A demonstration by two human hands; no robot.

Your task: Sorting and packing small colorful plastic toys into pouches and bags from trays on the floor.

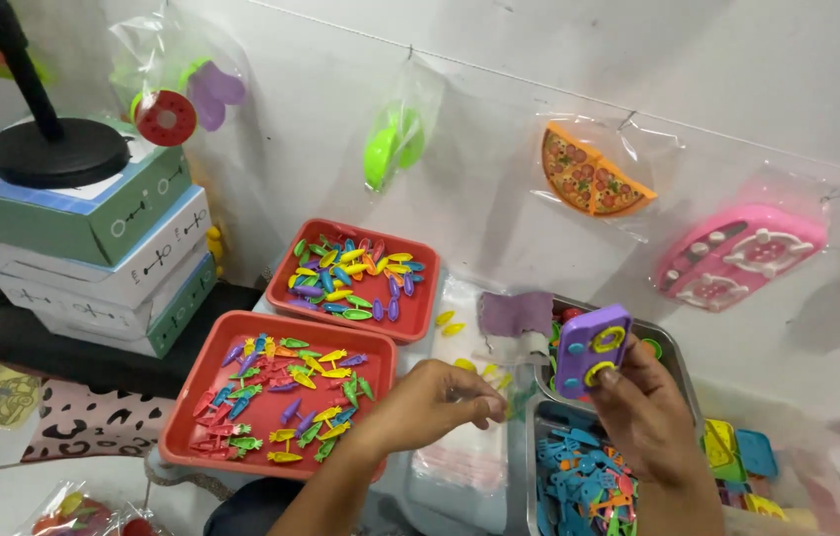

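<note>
On the worktable, two red trays (203,389) stood side by side, each holding a scatter of small coloured plastic pieces shaped like fish and carrots. Just right of them lay a flat stack of clear bags (464,459), and beyond that metal trays (673,349) of further toy parts, the nearer one filled with blue plastic utensils (579,476).

Above the metal trays, the right hand (650,417) held a purple toy block (590,349) upright, fingers closed on its lower edge, with the thumb beside one of its two yellow rings. By its look the block was hollow moulded plastic: judged light, rigid and smooth, somewhat slippery at the flat faces, best gripped across its narrow sides or lower edge, clear of the rings.

Over the bags, the left hand (437,402) was pinched shut, fingertips together; whether it gripped a small piece or a bag edge could not be determined. Several loose yellow pieces (450,323) lay near it.
</note>
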